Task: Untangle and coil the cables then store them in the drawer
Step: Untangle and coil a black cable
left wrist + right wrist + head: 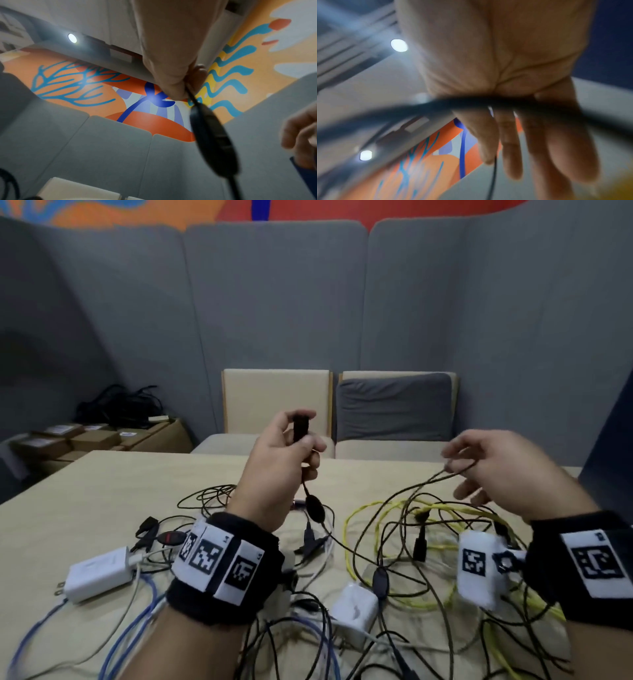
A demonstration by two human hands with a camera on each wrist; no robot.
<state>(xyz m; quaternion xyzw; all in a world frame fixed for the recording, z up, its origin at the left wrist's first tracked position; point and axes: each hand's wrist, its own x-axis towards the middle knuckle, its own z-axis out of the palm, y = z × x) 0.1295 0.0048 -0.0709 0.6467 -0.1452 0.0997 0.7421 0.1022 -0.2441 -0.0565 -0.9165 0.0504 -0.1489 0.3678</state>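
My left hand (pixel 303 438) is raised above the table and grips the black plug (pixel 300 428) of a black cable. That cable hangs down from the fist through an oval black lump (pixel 315 508) (pixel 214 142) into the tangle. My right hand (pixel 462 465) is raised at the right and holds a thin black cable (pixel 428 482) (pixel 471 103), which crosses the base of its fingers with the thumb on it. The other fingers (pixel 510 148) hang loosely straight. A tangle of cables (pixel 394 542) lies on the wooden table (pixel 102 491). No drawer is in view.
The tangle holds a yellow cable (pixel 376 517), blue cables (pixel 137 628), a white charger (pixel 99 575) at the left and a white adapter (pixel 356 611) near the front. Two chairs (pixel 277 402) stand behind the table. Cardboard boxes (pixel 96 440) sit at the back left.
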